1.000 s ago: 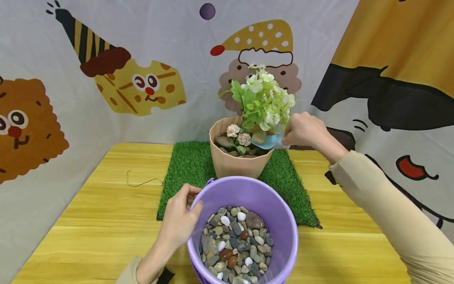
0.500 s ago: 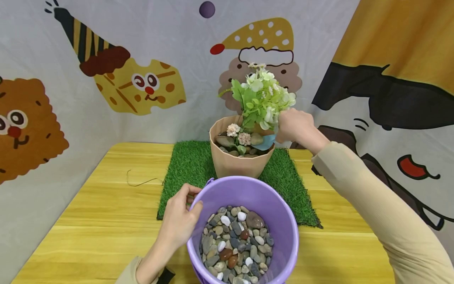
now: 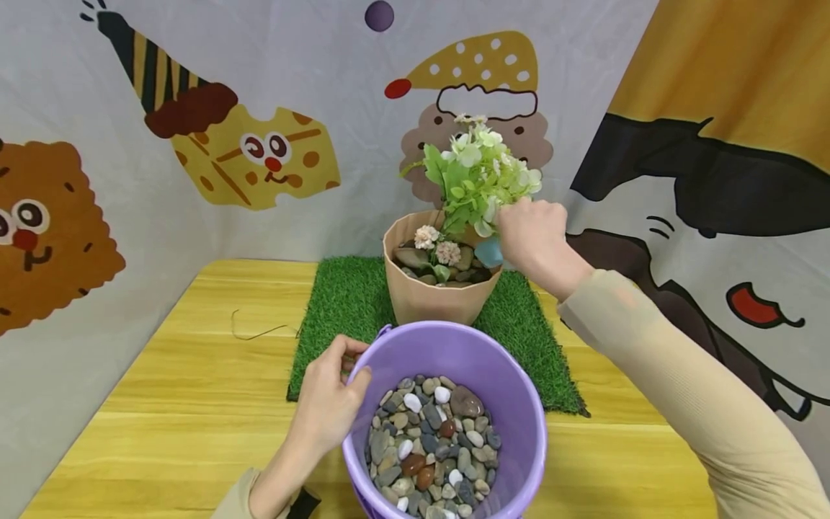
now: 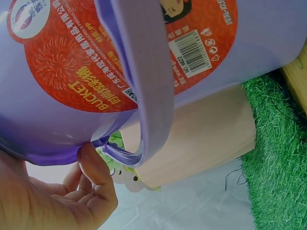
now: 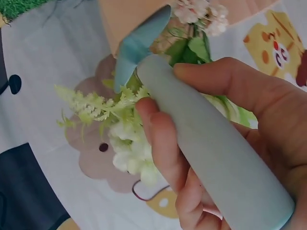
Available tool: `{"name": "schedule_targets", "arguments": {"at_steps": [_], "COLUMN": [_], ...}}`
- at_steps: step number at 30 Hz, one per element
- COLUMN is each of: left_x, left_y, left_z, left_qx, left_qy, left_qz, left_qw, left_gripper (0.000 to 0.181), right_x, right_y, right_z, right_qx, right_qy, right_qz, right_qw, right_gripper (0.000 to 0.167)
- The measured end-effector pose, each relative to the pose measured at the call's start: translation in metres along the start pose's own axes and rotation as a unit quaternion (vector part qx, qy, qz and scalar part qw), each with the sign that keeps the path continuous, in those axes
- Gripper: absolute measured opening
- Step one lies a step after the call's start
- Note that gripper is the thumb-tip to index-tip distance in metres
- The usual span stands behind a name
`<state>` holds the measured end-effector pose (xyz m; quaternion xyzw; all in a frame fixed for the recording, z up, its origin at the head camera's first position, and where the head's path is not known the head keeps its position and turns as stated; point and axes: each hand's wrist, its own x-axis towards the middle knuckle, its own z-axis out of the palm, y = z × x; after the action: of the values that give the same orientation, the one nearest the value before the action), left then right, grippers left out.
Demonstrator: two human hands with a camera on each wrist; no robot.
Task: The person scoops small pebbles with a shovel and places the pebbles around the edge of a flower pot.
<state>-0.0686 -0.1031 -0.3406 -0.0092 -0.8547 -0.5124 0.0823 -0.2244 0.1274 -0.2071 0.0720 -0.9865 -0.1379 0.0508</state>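
My right hand [image 3: 534,234] grips the thick pale handle of a small shovel [image 5: 211,143], fingers and thumb wrapped round it. Its blue blade [image 3: 489,252] is tilted over the right side of the peach flowerpot [image 3: 441,303], which holds stones, pink flowers [image 3: 447,252] and a taller white-green flower bunch [image 3: 483,176]. My left hand [image 3: 329,396] pinches the left rim of the purple bucket [image 3: 447,346], thumb over the edge and fingers outside. Pebbles [image 3: 431,440] of several colours lie in the bucket.
A green turf mat [image 3: 350,288] lies beneath the pot, and the bucket overlaps its front edge. A thin dark strand [image 3: 259,335] rests on the wooden table [image 3: 181,389] at the left. Behind the table hangs a cartoon-printed cloth [image 3: 279,43].
My right hand has moved left and turned, tipping the blade. The stone on it has slid off among the stones in the pot. The left hand and bucket stay put.
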Motion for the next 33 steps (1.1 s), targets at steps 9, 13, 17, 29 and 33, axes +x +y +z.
{"name": "schedule_targets", "arguments": {"at_steps": [9,13,17,29,33], "left_x": [0.000,0.001,0.000,0.001,0.001], "left_y": [-0.001,-0.001,0.000,0.000,-0.001], "left_z": [0.000,0.000,0.000,0.000,0.001], "left_qx": [0.000,0.002,0.000,-0.002,-0.001], "left_qy": [-0.002,-0.002,-0.001,0.000,0.001], "left_qz": [-0.004,-0.009,-0.006,-0.001,0.000], "left_qw": [1.0000,1.0000,1.0000,1.0000,1.0000], "left_gripper": [0.023,0.024,0.024,0.023,0.023], "right_x": [-0.037,-0.058,-0.080,-0.132,-0.143], "right_y": [0.025,0.036,0.042,0.036,0.029], "right_z": [-0.010,-0.012,-0.014,-0.018,-0.015], "right_qx": [0.069,0.103,0.126,0.149,0.133], "right_qy": [-0.003,0.007,0.023,0.062,0.088], "right_qz": [0.005,-0.003,-0.020,-0.079,-0.109], "right_qw": [0.9976,0.9947,0.9915,0.9838,0.9812], "right_gripper": [0.025,0.028,0.011,0.009,0.011]}}
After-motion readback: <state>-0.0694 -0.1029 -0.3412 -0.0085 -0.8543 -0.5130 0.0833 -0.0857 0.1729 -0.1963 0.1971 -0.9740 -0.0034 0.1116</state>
